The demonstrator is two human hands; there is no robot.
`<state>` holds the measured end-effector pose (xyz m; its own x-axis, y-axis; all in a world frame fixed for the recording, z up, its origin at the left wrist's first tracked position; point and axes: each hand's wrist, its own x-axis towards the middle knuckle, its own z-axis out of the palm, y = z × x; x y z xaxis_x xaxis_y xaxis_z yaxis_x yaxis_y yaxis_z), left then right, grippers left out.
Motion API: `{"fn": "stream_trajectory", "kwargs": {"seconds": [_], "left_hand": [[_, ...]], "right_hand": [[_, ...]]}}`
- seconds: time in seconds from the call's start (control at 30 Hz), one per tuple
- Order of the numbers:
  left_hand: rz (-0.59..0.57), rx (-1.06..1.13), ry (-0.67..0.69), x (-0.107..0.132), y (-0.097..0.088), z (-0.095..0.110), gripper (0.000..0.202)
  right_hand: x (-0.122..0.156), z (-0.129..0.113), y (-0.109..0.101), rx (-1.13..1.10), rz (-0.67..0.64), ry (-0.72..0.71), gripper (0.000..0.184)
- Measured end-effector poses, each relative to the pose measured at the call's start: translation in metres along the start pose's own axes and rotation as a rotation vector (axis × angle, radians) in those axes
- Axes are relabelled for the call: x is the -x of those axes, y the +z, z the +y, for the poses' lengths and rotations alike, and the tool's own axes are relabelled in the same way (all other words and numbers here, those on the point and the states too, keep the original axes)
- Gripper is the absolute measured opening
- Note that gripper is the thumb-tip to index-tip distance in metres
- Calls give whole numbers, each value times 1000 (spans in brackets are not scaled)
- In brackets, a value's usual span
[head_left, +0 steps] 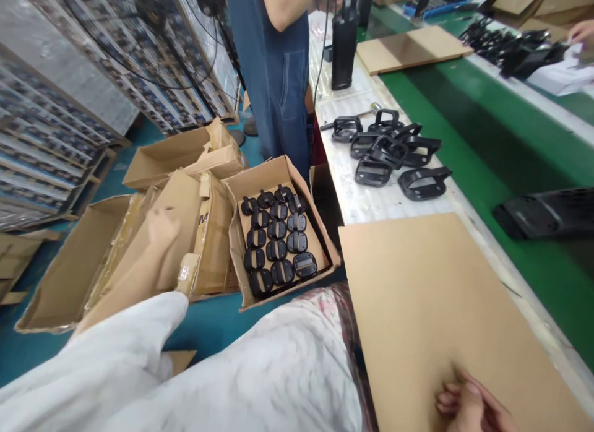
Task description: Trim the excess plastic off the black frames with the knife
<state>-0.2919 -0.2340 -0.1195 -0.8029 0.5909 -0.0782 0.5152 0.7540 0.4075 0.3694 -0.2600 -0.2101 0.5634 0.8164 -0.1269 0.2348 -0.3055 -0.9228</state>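
The left hand (162, 228), fingers loose and holding nothing, reaches over the empty brown cardboard boxes (153, 234) on the floor; just beside them the open cardboard box of black plastic handle parts (277, 243) sits off the worktop's near edge. A reach there should clear the raised flaps. The right hand (468, 404) rests curled on the flat brown cardboard sheet (431, 296). A person in a denim apron (273, 67) crowds the far side, near loose black handle frames (394, 150).

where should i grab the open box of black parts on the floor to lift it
Judging by its pose, take the open box by its two long side walls, low down, one hand each side, coming from above. The flaps stand open and loose, so they make poor grips, and the black parts lie in rows that would slide if it tilts.
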Motion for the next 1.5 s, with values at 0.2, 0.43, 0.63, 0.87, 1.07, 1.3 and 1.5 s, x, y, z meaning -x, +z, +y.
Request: {"fn": "stream_trajectory", "kwargs": {"seconds": [0.2,0.43,0.63,0.87,1.07,1.3,1.5], "left_hand": [[-373,3,118,76,177,44,74],[-492,-37,-127,117,241,20,135],[-407,-16,-85,133,262,20,122],[-482,-41,175,147,278,40,96],[-540,-24,302,147,265,24,66],[-473,-137,183,119,235,-5,53],[-679,-310,118,93,224,-21,36]], "right_hand": [[2,-26,8,19,42,61,39],[54,-77,91,172,-535,-163,32],[63,-76,270,742,-1099,-544,38],[46,-28,332,1162,-1094,-439,41],[45,-22,328,1182,-1016,-487,38],[47,-28,318,934,-992,-554,33],[23,-25,337,775,-1033,-470,31]]}}
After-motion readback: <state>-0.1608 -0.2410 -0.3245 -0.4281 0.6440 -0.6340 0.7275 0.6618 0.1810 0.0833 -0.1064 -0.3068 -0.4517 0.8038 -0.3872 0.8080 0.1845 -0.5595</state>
